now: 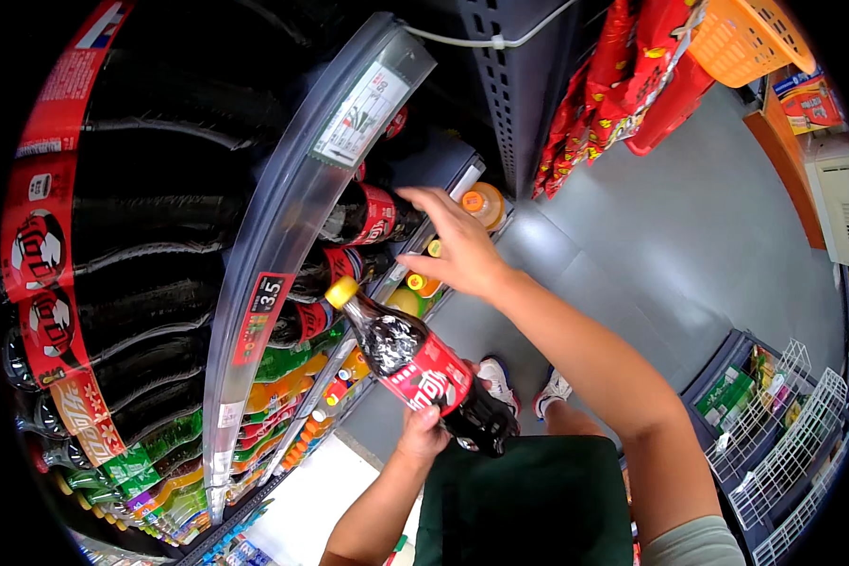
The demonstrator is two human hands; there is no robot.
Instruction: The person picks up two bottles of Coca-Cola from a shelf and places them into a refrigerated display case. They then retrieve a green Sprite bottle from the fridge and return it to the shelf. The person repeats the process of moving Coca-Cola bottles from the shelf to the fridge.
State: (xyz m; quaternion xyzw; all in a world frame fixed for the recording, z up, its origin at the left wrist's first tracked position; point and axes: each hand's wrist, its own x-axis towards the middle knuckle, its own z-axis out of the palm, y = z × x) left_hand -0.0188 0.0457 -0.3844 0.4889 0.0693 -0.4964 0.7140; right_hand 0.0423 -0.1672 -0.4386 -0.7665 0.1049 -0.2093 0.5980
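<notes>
My left hand (424, 433) grips a plastic cola bottle (435, 375) with a red label and a yellow cap. The bottle is tilted, its cap towards the shelf at upper left. Above it, my right hand (456, 240) holds nothing, thumb and fingers spread. Its fingertips are beside a cola bottle (378, 212) lying on the lower shelf; whether they touch it I cannot tell. Further red-labelled cola bottles (315, 320) lie below that one, behind the clear shelf-edge strip (293, 219).
Large dark bottles (163, 205) fill the upper shelf at left. Orange-capped juice bottles (482, 204) stand lower down. A perforated post (499, 92) rises beside hanging red snack bags (622, 92) and an orange basket (743, 42). A wire rack (778, 467) stands right on the grey floor (630, 233).
</notes>
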